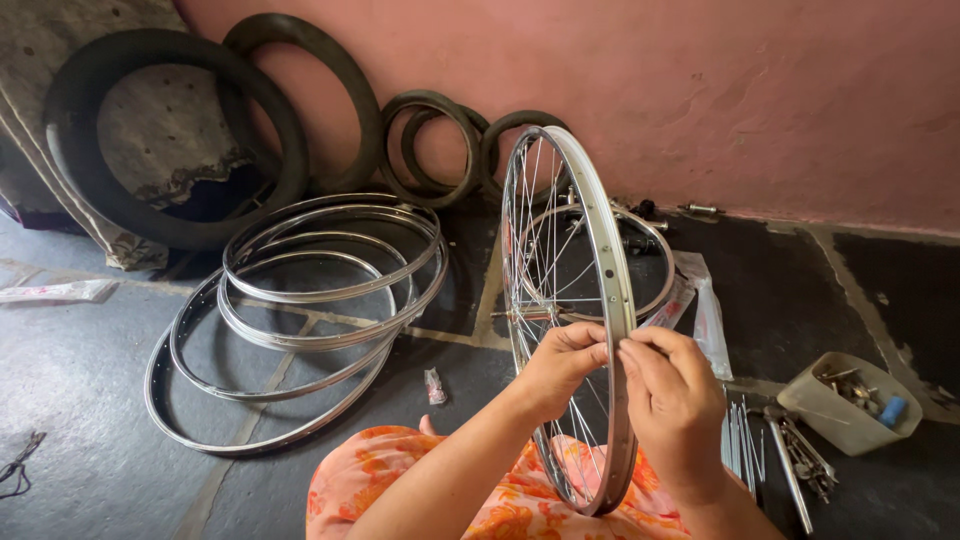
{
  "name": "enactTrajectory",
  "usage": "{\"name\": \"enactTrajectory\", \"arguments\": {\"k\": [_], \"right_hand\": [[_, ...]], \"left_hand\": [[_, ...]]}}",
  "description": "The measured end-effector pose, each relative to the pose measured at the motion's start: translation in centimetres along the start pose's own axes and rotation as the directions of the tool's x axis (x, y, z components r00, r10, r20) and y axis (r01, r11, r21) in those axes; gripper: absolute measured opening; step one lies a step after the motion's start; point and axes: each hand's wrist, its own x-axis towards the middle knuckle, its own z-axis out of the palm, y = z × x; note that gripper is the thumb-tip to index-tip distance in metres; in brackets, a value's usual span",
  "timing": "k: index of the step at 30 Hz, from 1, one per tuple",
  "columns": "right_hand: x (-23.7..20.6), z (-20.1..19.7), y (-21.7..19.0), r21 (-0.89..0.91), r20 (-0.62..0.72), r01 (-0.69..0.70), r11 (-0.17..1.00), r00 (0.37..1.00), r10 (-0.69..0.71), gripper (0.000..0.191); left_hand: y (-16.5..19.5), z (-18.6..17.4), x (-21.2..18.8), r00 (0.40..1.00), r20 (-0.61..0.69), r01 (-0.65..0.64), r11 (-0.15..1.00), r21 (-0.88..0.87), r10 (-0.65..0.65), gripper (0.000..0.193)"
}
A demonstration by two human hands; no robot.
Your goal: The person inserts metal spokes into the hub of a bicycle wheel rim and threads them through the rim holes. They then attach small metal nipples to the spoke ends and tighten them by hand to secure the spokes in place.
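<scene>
A silver spoked bicycle wheel rim [580, 300] is standing upright on edge over the person's orange floral lap, and both hands are pinching its near edge: the left hand [560, 368] is gripping from the spoke side with fingers curled, while the right hand [672, 398] is pressing thumb and fingertips onto the rim's outer band. Left of that wheel, a stack of bare shiny metal rims [300, 310] is lying flat on the dark stone floor [90, 400], black rubber tyres [170, 140] are leaning on the pink wall [700, 90] behind, and a beige plastic tub of small parts [848, 402] is sitting to the wheel's right.
</scene>
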Motion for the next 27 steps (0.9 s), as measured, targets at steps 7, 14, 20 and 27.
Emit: {"name": "enactTrajectory", "arguments": {"k": [7,14,20,27], "right_hand": [[-0.1,0.0,-0.2,-0.034,0.015,0.006,0.999,1.000,-0.006,0.015],[-0.8,0.4,0.0,-0.196,0.013,0.196,0.961,0.980,-0.197,0.018],[-1.0,0.7,-0.1,-0.179,-0.007,0.164,0.970,0.986,-0.168,0.019],[-1.0,0.3,-0.7,-0.183,0.069,0.240,0.954,0.971,-0.231,0.025]], "left_hand": [[0.1,0.2,-0.2,0.999,-0.017,0.027,1.000,0.006,-0.027,0.014],[-0.1,-0.2,-0.1,0.999,-0.034,0.029,1.000,-0.001,-0.029,0.014],[-0.1,-0.5,0.0,0.999,-0.024,0.030,0.999,0.014,-0.029,0.014],[0.7,-1.4,0.7,0.997,0.037,0.059,0.997,0.040,-0.061,0.011]]}}
